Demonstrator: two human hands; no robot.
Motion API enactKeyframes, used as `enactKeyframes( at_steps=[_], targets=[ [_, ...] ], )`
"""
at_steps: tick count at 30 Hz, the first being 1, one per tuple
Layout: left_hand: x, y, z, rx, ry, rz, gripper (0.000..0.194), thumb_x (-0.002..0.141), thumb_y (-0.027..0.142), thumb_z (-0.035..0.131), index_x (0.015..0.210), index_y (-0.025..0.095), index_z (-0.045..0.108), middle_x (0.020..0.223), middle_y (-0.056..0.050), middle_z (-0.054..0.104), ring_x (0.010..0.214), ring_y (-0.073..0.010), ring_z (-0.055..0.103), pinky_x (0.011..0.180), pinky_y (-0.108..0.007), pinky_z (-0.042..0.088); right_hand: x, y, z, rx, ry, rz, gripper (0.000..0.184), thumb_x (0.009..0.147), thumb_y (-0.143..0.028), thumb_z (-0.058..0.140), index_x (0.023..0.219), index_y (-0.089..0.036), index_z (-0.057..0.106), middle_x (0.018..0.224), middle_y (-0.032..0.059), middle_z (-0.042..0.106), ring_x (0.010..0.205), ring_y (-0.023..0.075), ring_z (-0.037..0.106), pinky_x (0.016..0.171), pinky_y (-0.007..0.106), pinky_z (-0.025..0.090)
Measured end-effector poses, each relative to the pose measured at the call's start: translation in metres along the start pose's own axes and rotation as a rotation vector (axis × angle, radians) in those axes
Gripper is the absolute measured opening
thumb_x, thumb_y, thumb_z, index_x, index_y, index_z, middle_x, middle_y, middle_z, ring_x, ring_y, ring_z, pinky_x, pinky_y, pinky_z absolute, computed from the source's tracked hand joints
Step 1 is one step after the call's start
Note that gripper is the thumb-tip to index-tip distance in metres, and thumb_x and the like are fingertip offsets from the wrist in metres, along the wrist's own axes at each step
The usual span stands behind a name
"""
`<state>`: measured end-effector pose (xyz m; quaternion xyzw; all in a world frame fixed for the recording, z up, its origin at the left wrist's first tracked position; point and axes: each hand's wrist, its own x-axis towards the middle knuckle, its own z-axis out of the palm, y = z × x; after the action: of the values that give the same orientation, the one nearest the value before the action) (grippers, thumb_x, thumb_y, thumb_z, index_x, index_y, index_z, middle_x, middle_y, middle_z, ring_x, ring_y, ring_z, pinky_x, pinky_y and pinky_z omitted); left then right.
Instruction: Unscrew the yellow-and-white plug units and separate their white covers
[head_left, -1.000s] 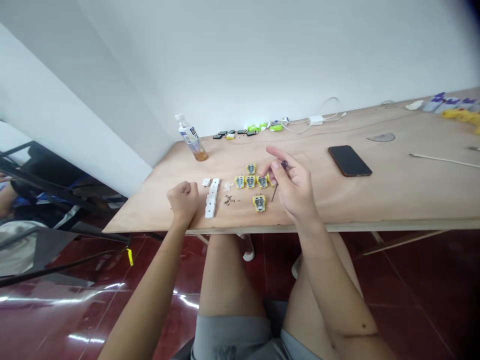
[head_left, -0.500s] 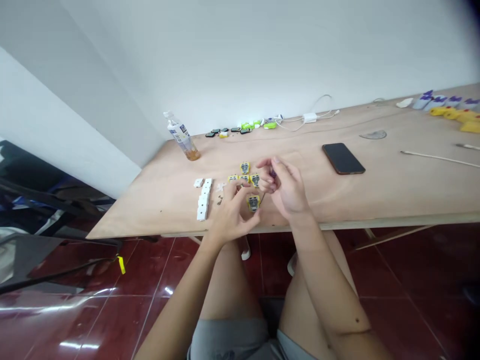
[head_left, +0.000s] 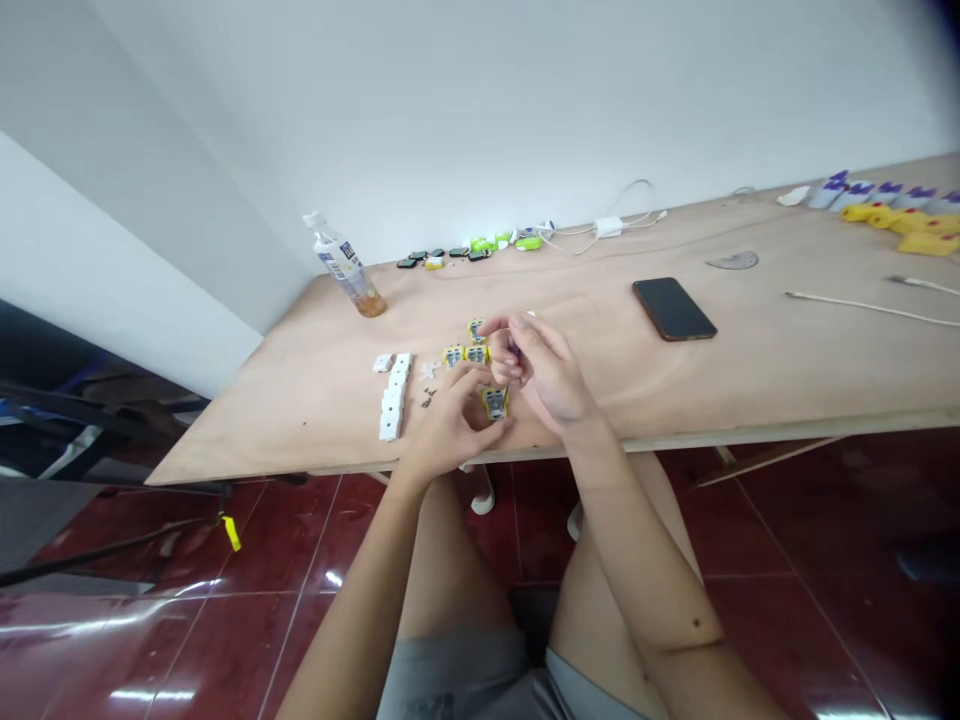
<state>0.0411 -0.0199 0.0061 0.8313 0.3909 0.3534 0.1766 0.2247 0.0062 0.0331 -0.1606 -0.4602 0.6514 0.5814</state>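
My left hand rests at the table's near edge, its fingers curled against a small yellow part. My right hand hovers just above and right of it, fingers pinched round a thin screwdriver with a purple handle. Behind the hands lie other yellow parts. To the left sits a row of white parts and a small pile of dark screws.
A plastic bottle stands at the back left. A dark phone lies to the right. Small green and black items and a white charger line the wall. Yellow and purple pieces sit far right.
My left hand moved from a fist at the left over to the nearest yellow part. My right hand drew in closer over it with the screwdriver. The view shifted slightly.
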Motion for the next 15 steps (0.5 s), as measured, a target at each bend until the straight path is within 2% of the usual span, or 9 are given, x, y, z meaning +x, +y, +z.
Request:
enactKeyframes(
  at_steps=[6, 9, 15],
  targets=[
    [-0.001, -0.004, 0.003, -0.025, 0.009, 0.002, 0.02, 0.097, 0.024, 0.084, 0.116, 0.023, 0.077, 0.134, -0.012, 0.072, 0.129, -0.03, 0.07, 0.116, -0.049, 0.057, 0.002, 0.007, -0.001, -0.003, 0.01, 0.001, 0.043, 0.101, -0.064, 0.076, 0.108, -0.022, 0.076, 0.077, -0.0049, 0.039, 0.065, 0.0123, 0.032, 0.056, 0.028, 0.028],
    [-0.001, -0.005, 0.004, -0.03, 0.016, -0.002, 0.019, 0.095, 0.024, 0.086, 0.112, 0.023, 0.078, 0.137, -0.012, 0.071, 0.133, -0.0313, 0.068, 0.119, -0.049, 0.057, 0.003, 0.011, -0.002, -0.018, 0.006, -0.002, 0.045, 0.1, -0.065, 0.078, 0.106, -0.021, 0.076, 0.076, -0.0049, 0.04, 0.064, 0.0122, 0.033, 0.056, 0.028, 0.028],
    [-0.001, -0.005, 0.004, -0.032, 0.007, -0.025, 0.02, 0.096, 0.024, 0.085, 0.116, 0.023, 0.08, 0.134, -0.01, 0.073, 0.126, -0.0302, 0.071, 0.113, -0.049, 0.06, 0.002, 0.012, -0.001, -0.012, 0.0, -0.014, 0.041, 0.103, -0.061, 0.076, 0.104, -0.02, 0.077, 0.076, -0.0044, 0.041, 0.064, 0.0113, 0.035, 0.057, 0.028, 0.027]
  ],
)
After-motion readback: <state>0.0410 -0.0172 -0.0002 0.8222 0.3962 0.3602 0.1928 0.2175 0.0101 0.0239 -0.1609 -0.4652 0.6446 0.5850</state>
